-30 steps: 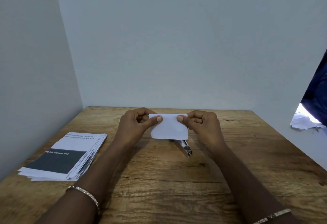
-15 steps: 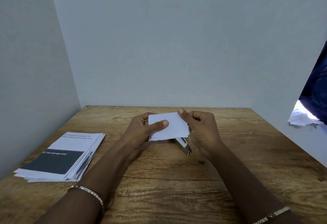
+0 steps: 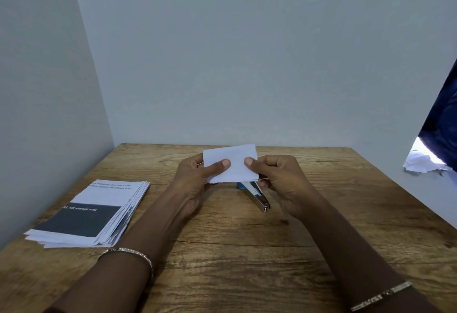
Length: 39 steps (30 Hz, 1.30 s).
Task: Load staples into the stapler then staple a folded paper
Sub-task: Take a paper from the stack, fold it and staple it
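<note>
Pinched at either end by left hand and right hand, thumbs clamped on the near face, fingers curled behind: folded paper, raised above the table. Lying on the wood just beneath it, partly hidden, a stapler. Stacked at far left, printed sheets.

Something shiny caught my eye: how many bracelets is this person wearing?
2. The left-wrist bracelet sits near the paper stack; the right-wrist bracelet is low at the frame's right. Any farther up the arms would be out of frame.
</note>
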Motion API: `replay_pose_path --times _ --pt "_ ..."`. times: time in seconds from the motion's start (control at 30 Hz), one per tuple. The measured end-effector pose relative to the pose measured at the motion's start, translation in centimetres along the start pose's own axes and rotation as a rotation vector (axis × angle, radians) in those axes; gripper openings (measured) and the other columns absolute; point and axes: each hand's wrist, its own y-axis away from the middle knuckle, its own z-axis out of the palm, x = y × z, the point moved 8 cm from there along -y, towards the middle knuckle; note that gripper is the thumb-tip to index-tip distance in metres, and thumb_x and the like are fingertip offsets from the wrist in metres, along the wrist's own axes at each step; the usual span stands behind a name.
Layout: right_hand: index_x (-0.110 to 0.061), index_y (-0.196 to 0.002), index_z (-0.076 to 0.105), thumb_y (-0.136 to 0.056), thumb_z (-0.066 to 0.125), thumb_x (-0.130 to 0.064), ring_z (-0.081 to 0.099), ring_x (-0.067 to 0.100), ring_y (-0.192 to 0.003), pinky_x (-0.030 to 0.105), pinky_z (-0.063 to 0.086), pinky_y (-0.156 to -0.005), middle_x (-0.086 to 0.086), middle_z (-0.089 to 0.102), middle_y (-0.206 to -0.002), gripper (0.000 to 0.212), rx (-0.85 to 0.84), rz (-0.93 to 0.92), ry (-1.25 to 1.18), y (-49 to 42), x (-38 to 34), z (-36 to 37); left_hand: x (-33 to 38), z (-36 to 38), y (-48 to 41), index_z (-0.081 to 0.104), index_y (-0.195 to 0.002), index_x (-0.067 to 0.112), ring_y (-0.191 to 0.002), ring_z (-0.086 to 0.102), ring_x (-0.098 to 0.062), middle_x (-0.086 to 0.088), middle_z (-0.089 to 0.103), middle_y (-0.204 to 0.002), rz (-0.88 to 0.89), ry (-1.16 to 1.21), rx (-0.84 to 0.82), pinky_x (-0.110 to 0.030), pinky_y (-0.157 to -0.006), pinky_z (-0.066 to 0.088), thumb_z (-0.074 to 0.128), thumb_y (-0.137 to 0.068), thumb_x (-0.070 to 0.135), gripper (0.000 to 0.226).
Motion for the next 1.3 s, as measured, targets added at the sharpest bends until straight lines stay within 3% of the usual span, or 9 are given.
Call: replay_pose_path --times 0.4,0.57,0.63,0.7,0.77,0.87,0.97,1.17,1.3 --pt "0.003 -0.08 0.076 -0.082 0.08 -0.022 0.054 0.006 -0.049 0.021 0.049 -0.054 0.005 0.072 -0.066 0.025 0.029 -0.004 0.036 -0.3 0.4 -0.5 0.2 -0.2 -0.1 0.073 -0.112 0.002 -0.093 0.076 -0.036 -0.02 0.078 -0.105 0.019 -0.066 0.006 -0.039 -0.067 0.062 0.091 -0.056 0.011 0.06" --pt "0.006 -0.083 0.075 -0.082 0.08 -0.021 0.058 0.02 -0.066 0.026 0.048 -0.061 0.03 0.073 -0.088 0.027 0.008 -0.066 0.092 -0.3 -0.2 -0.5 0.9 -0.3 0.1 0.073 -0.111 0.008 -0.091 0.077 -0.03 -0.015 0.078 -0.104 0.049 -0.169 -0.005 -0.04 -0.07 0.062 0.09 -0.065 0.01 0.049" --pt "0.006 -0.082 0.075 -0.082 0.08 -0.018 0.062 0.018 -0.068 0.027 0.049 -0.064 0.027 0.075 -0.084 0.025 -0.053 -0.091 0.13 -0.3 -0.4 -0.1 2.0 -0.1 0.3 0.076 -0.105 0.011 -0.086 0.075 -0.02 -0.013 0.077 -0.101 0.116 -0.346 -0.03 -0.031 -0.065 0.061 0.087 -0.072 0.021 0.036" --pt "-0.002 -0.075 0.076 -0.082 0.079 -0.016 0.064 0.008 -0.06 0.019 0.048 -0.058 0.007 0.074 -0.066 0.016 -0.131 -0.115 0.197 0.0 -0.7 0.4 2.9 0.7 0.8 0.078 -0.097 0.007 -0.076 0.072 -0.011 -0.016 0.077 -0.097 0.192 -0.498 -0.082 -0.02 -0.058 0.055 0.08 -0.074 0.033 0.035" --pt "-0.009 -0.071 0.076 -0.082 0.079 -0.016 0.061 0.005 -0.054 0.017 0.045 -0.052 -0.003 0.07 -0.059 0.013 -0.2 -0.127 0.255 0.3 -0.7 1.1 3.1 1.3 1.2 0.078 -0.093 0.003 -0.073 0.07 -0.014 -0.019 0.076 -0.094 0.212 -0.57 -0.115 -0.021 -0.059 0.052 0.076 -0.078 0.037 0.037" --pt "-0.009 -0.075 0.078 -0.08 0.081 -0.024 0.051 0.02 -0.06 0.028 0.04 -0.058 0.013 0.065 -0.065 0.016 -0.256 -0.13 0.319 0.5 -0.7 1.7 2.7 1.5 1.4 0.077 -0.09 0.001 -0.075 0.069 -0.023 -0.022 0.075 -0.092 0.201 -0.629 -0.146 -0.03 -0.063 0.049 0.074 -0.086 0.029 0.029" --pt "-0.01 -0.079 0.079 -0.079 0.082 -0.026 0.054 0.023 -0.063 0.032 0.042 -0.06 0.029 0.069 -0.075 0.016 -0.274 -0.125 0.322 0.6 -0.8 1.9 2.4 1.2 1.3 0.077 -0.091 -0.001 -0.073 0.069 -0.025 -0.023 0.075 -0.091 0.171 -0.562 -0.15 -0.029 -0.06 0.051 0.076 -0.085 0.024 0.025" --pt "-0.014 -0.075 0.08 -0.081 0.08 -0.019 0.064 0.009 -0.059 0.019 0.049 -0.055 0.004 0.075 -0.067 0.008 -0.289 -0.118 0.28 0.4 -0.6 1.8 2.3 1.1 1.3 0.078 -0.088 0.002 -0.069 0.072 -0.021 -0.014 0.077 -0.085 0.143 -0.481 -0.094 -0.025 -0.053 0.053 0.081 -0.08 0.022 0.022" --pt "-0.009 -0.082 0.08 -0.088 0.075 -0.023 0.069 0.01 -0.067 0.022 0.051 -0.06 0.005 0.078 -0.077 0.016 -0.16 -0.169 0.172 0.6 -1.5 1.3 2.1 1.1 1.3 0.078 -0.085 0.004 -0.074 0.072 -0.027 -0.015 0.078 -0.087 0.163 -0.482 -0.049 -0.032 -0.062 0.054 0.08 -0.081 0.023 0.019"
